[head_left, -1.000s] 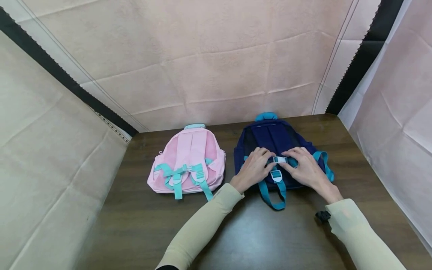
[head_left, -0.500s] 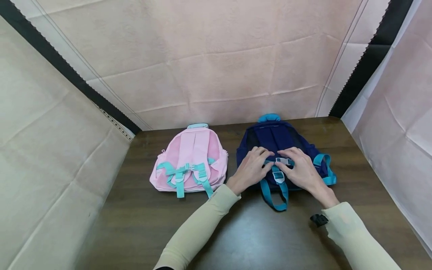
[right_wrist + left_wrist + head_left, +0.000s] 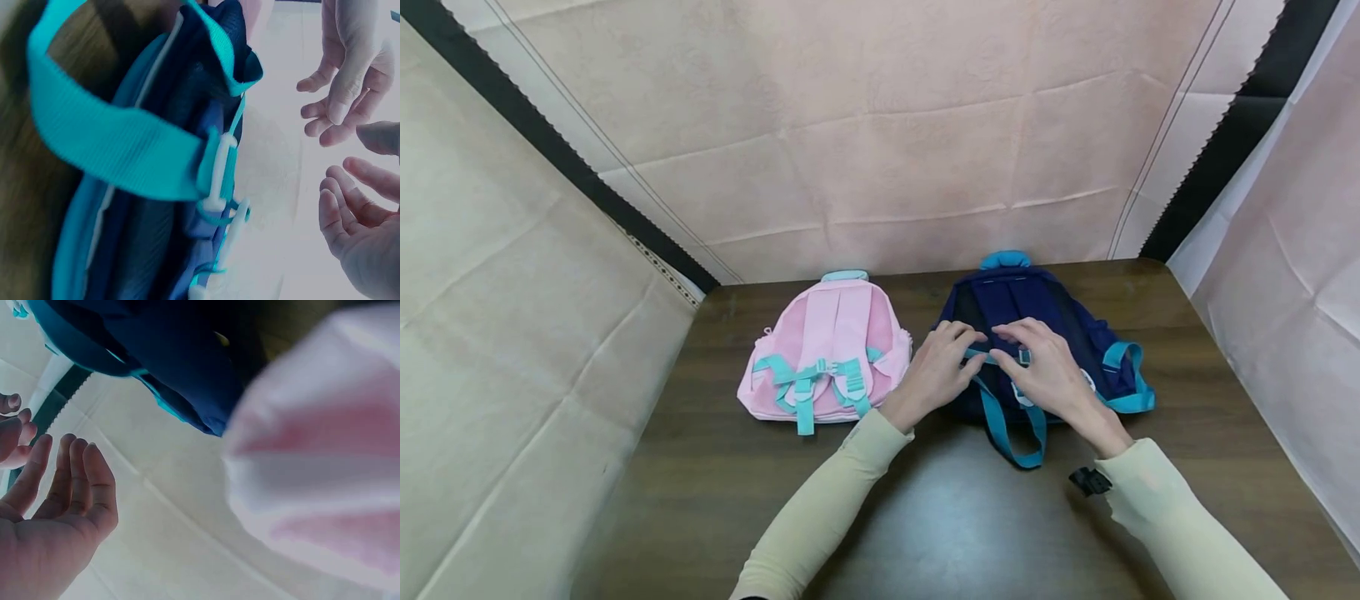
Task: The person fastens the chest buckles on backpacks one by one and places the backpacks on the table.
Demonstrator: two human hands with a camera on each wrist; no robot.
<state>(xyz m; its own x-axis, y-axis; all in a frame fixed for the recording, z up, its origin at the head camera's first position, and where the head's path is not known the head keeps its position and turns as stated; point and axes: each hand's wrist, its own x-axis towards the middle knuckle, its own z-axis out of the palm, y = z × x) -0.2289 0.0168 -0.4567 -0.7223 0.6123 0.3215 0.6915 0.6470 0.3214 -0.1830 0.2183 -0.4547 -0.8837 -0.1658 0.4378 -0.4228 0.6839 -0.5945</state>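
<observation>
The navy backpack (image 3: pixel 1022 296) with bright blue straps leans back on the table, its strap side up. Both hands are over its lower half. My left hand (image 3: pixel 936 367) is at its left side, fingers bent loosely, and my right hand (image 3: pixel 1045 367) faces it from the right, fingertips a short way apart. A chest-strap buckle (image 3: pixel 1024 357) shows partly behind the right fingers. In the right wrist view, the left hand (image 3: pixel 359 69) and right hand (image 3: pixel 362 231) hold nothing and stand off the bag. A blue strap loop (image 3: pixel 996 417) hangs toward the front.
A pink backpack (image 3: pixel 831 333) with turquoise straps lies to the left, close to my left wrist. Both bags are on a dark wooden table (image 3: pixel 887 517). Pale cloth walls (image 3: pixel 865 167) rise behind and at the sides. A dark object (image 3: pixel 1090 481) is at the right cuff.
One second ago both hands were at the white buckle, fingertips at its two ends. They have since come off it and moved left across the bag. The view has shifted slightly.
</observation>
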